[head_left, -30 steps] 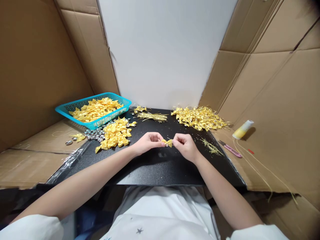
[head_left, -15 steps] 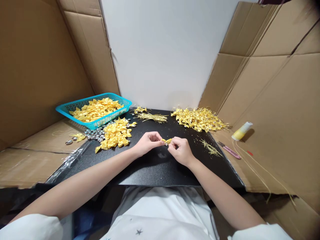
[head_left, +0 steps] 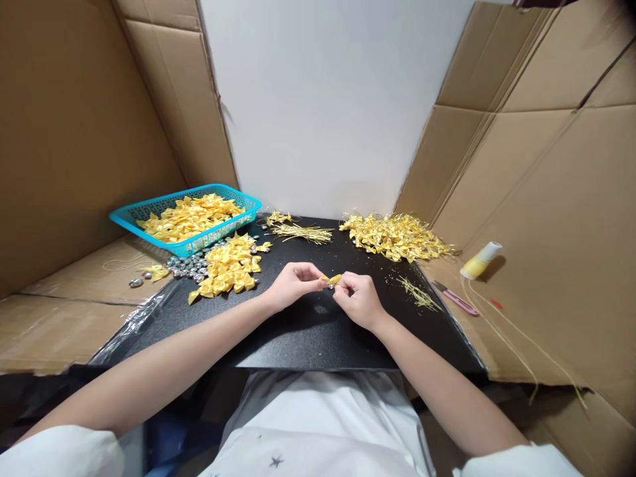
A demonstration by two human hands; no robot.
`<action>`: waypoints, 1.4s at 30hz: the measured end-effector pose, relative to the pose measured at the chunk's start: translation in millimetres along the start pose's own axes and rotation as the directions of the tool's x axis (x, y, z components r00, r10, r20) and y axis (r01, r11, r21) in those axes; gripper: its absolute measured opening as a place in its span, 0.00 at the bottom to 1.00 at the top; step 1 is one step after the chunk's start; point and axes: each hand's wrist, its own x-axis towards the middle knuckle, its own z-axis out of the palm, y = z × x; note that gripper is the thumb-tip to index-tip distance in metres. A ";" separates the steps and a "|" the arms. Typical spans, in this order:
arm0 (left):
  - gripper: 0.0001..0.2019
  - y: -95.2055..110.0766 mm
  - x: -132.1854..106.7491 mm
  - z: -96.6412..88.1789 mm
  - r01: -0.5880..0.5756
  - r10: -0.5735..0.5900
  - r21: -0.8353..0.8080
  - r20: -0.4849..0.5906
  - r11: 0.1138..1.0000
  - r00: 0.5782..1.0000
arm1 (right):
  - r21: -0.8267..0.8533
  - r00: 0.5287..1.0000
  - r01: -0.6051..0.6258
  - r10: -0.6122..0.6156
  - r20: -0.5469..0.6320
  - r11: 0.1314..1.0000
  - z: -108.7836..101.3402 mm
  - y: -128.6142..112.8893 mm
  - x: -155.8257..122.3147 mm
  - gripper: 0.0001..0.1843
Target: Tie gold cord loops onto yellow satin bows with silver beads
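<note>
Over the middle of the black table, both hands pinch one small yellow ribbon bow between them. A small silver bell or bead shows at the bow's underside. My left hand grips the bow's left end between thumb and fingertips. On the other end, my right hand is closed, its fingers curled in, and they hide part of the bow. Whether a thread or wire is also in the fingers is too small to tell.
At the left stand a blue basket of yellow bows, a bow pile and silver beads. Gold wire ties lie behind my hands. To the right are finished-looking bows, cut cord pieces, a pink cutter and a thread spool.
Both hands hold nearly the same place and grip. The bow between them has tilted slightly; the rest of the table looks unchanged.
</note>
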 end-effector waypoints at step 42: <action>0.15 -1.6 -0.3 -0.5 -0.048 0.049 0.060 -0.010 0.997 0.999 | 0.007 0.999 -0.037 0.037 0.007 0.999 2.9 0.6 -0.9 0.14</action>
